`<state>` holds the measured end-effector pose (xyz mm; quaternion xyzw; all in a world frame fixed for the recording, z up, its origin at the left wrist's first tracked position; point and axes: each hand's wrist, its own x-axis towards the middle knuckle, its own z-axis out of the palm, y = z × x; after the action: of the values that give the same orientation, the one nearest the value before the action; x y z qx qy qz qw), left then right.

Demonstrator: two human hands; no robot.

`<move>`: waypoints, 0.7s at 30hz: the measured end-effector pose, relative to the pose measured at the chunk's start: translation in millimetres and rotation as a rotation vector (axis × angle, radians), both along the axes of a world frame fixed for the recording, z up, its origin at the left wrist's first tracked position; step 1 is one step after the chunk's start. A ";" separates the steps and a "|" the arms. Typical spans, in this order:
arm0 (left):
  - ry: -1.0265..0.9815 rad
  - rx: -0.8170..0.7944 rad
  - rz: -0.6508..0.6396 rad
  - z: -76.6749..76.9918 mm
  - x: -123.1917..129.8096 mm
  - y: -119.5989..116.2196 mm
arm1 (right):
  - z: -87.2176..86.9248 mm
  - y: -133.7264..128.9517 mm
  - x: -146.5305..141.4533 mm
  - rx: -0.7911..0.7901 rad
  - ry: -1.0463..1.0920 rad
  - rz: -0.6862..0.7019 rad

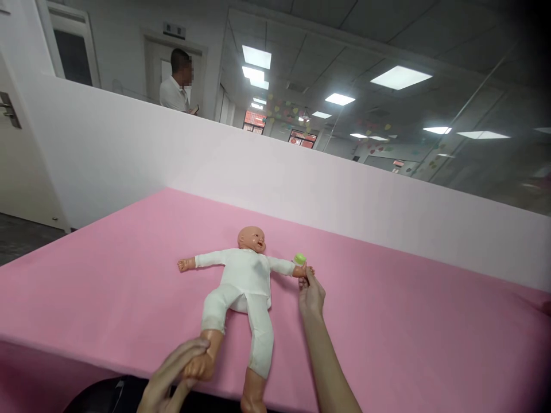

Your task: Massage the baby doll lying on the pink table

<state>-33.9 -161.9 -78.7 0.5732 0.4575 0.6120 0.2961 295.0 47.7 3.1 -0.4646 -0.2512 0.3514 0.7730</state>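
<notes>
A baby doll (247, 272) with a bald plastic head and a white cloth body lies on its back on the pink-covered table (387, 321). Its arms are spread wide and its feet point towards me. My left hand (174, 370) is wrapped round the doll's foot at the left. With thumb and fingers, my right hand (312, 292) pinches the doll's hand on the right side. Just behind that doll hand sits a small round container with a green lid (300, 260), partly hidden by the doll's wrist.
A low white wall (279, 178) runs along the table's far side, with glass above it. Beyond it, a person in a white shirt (174, 92) stands near a door. Another door (21, 149) is at the far left. The table's near edge is close to me.
</notes>
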 end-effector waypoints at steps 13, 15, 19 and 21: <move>-0.102 -0.214 -0.538 76.9 7.5 150.5 | 20.7 -1.3 -103.7 0.015 -0.550 0.421; -0.087 -0.215 -0.553 77.0 10.0 155.5 | 22.8 0.5 -102.3 0.015 -0.555 0.423; -0.119 -0.211 -0.509 72.7 -7.8 133.6 | 35.3 6.9 -74.9 0.001 -0.441 0.267; -0.157 -0.222 -0.448 60.0 -27.9 108.3 | 37.1 9.2 -48.6 0.007 -0.317 0.137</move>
<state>-61.8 -53.6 -18.6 0.5751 0.3591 0.5196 0.5199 246.4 56.9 40.2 -0.4933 -0.4023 0.3247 0.6996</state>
